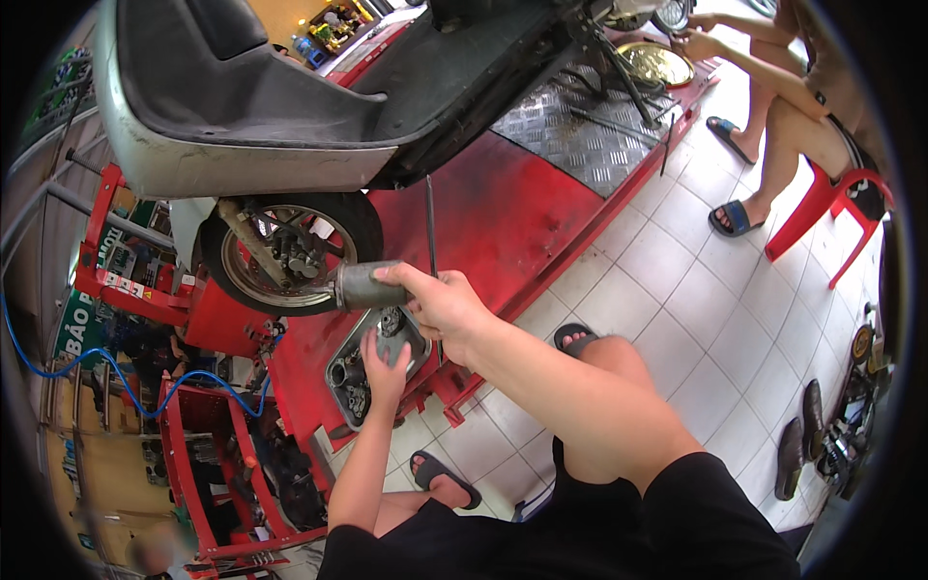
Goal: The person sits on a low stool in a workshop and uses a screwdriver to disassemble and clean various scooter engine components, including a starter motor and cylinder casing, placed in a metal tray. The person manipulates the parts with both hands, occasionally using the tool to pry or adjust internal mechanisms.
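My right hand [449, 311] is closed around a grey metal cylinder-shaped part [363, 286], held level beside the rear wheel [362, 224] of a scooter [261, 166]. Its thumb lies along the top of the cylinder; the other fingers are partly hidden beneath. Below it, my left hand [389, 375] is spread over a metal tray [335, 398], with nothing visible in its fingers. Dark and grey metal parts [350, 372] lie in the tray, some of them covered by my hands. Whether the left fingertips touch anything in there, I cannot tell.
The scooter stands on a red lift platform [503, 227] with a metal tread plate [580, 135]. A blue coiled hose [174, 387] hangs at left near a red frame [179, 435]. Another person [822, 97] sits at far right on a red stool [817, 208]. Shoes [791, 454] lie on the tiles.
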Demonstrator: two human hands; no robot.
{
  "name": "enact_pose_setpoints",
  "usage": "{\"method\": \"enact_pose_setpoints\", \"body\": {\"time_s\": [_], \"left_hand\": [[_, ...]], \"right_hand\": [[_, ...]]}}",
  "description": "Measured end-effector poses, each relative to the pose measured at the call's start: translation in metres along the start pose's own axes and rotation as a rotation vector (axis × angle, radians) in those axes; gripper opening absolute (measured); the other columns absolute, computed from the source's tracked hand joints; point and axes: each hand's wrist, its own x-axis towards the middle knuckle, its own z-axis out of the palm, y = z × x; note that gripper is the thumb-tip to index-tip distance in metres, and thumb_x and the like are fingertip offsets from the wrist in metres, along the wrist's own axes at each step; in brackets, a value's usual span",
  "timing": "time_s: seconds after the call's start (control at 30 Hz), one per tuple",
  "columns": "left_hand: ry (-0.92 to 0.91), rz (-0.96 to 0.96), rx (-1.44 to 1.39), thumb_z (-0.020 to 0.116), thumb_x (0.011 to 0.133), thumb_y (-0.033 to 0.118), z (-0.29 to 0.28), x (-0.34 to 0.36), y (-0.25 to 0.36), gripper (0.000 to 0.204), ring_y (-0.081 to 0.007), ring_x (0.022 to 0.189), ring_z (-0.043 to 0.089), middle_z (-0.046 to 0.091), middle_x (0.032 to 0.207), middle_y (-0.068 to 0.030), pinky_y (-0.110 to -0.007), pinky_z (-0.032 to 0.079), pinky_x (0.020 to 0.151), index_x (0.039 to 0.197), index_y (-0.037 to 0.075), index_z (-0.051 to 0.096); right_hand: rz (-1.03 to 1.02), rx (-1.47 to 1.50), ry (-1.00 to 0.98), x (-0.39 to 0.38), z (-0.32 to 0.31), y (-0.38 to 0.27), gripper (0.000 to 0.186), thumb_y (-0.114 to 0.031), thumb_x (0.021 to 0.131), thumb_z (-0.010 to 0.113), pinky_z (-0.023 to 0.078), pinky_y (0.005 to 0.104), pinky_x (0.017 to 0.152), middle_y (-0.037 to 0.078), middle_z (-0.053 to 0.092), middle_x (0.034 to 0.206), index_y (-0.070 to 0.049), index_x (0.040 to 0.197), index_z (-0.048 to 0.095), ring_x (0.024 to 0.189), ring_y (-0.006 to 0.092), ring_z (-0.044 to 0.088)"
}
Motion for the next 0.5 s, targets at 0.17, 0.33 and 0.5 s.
{"method": "enact_pose_setpoints", "body": {"time_s": [0.17, 0.33, 0.5], "left_hand": [[-0.298, -0.288, -0.592, 0.073, 0.086, 0.008, -0.037, -0.056, 0.069, 0.076, -0.0282, 0.140, 0.035, 0.032, 0.151, -0.0137, -0.042, 0.037, 0.111, 0.148, -0.001, 0.031], [-0.283, -0.132, -0.696, 0.071, 0.086, 0.003, -0.057, -0.069, 0.081, 0.073, -0.0279, 0.139, 0.037, 0.037, 0.148, -0.0149, -0.040, 0.037, 0.111, 0.147, 0.001, 0.032], [-0.395, -0.062, -0.683, 0.083, 0.076, 0.009, -0.075, -0.079, 0.062, 0.089, -0.0230, 0.133, 0.045, 0.046, 0.141, -0.0125, -0.043, 0.038, 0.112, 0.148, 0.003, 0.030]], "right_hand": [[0.090, -0.032, -0.055, -0.002, 0.005, 0.019, 0.034, -0.034, 0.081, 0.077, 0.022, 0.0233, 0.039, -0.004, 0.045, 0.065, -0.007, 0.081, 0.056, 0.042, 0.0030, 0.028], [0.207, -0.070, -0.090, -0.012, 0.016, 0.054, 0.028, -0.030, 0.084, 0.074, 0.022, 0.0232, 0.037, -0.002, 0.046, 0.067, -0.006, 0.087, 0.059, 0.041, 0.0038, 0.030], [0.290, -0.167, -0.076, -0.025, 0.020, 0.088, 0.038, -0.032, 0.078, 0.080, 0.021, 0.0239, 0.037, -0.003, 0.044, 0.064, -0.006, 0.077, 0.052, 0.040, 0.0036, 0.030]]}}
